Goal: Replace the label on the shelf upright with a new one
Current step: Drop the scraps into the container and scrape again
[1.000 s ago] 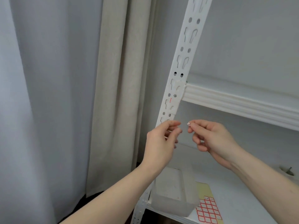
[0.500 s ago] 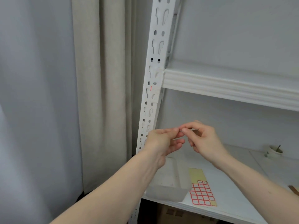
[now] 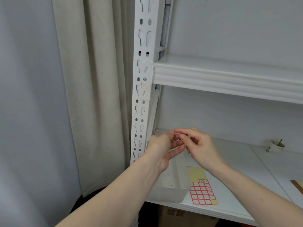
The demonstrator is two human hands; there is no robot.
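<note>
The white slotted shelf upright point(image 3: 142, 112) stands left of centre, with a thin red trace of a label point(image 3: 141, 85) at the level of the upper shelf beam. Below it, my left hand point(image 3: 161, 149) and my right hand point(image 3: 201, 146) meet fingertip to fingertip over the lower shelf. Both pinch at the same spot; the scrap between them is too small and blurred to make out. A yellow sheet of red-bordered labels point(image 3: 202, 193) lies flat on the lower shelf, under my right wrist.
A translucent plastic bin point(image 3: 170, 185) sits at the lower shelf's left front corner. The upper shelf beam point(image 3: 229, 79) runs right from the upright. Beige curtain point(image 3: 91, 95) hangs left. A small white cup point(image 3: 275, 145) and a wooden ruler point(image 3: 296, 185) lie right.
My hands have come together from a small gap to touching fingertips and sit lower in view. The view has swung so the upright now looks nearly vertical.
</note>
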